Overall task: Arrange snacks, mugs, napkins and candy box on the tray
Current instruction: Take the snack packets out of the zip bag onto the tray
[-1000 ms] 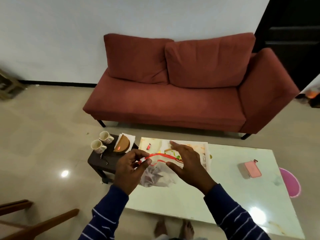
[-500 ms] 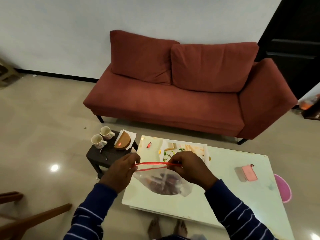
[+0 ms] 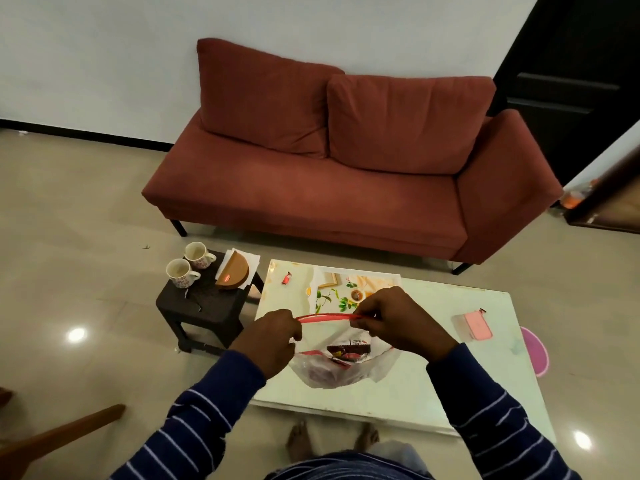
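Both hands work the zip of a snack bag over the table, low in the middle of the frame.

The left hand (image 3: 273,341) pinches one end of the bag's (image 3: 341,367) red zip strip (image 3: 327,317) and the right hand (image 3: 398,322) pinches the other, each closed tight on it, so the clear bag hangs between them with dark wrapped snacks inside. The step in hand looks like opening the bag to get the snacks out; whether the zip is parted yet I cannot tell. The tray (image 3: 360,278), with a floral print, lies just above the hands on the table (image 3: 450,386). The two mugs (image 3: 188,265), the napkins (image 3: 254,260) and a half-round brown box (image 3: 233,273) sit on the stool (image 3: 204,306) at left of centre, off the tray. Next, I judge, the strip needs pulling apart evenly, then the snacks set on the tray.
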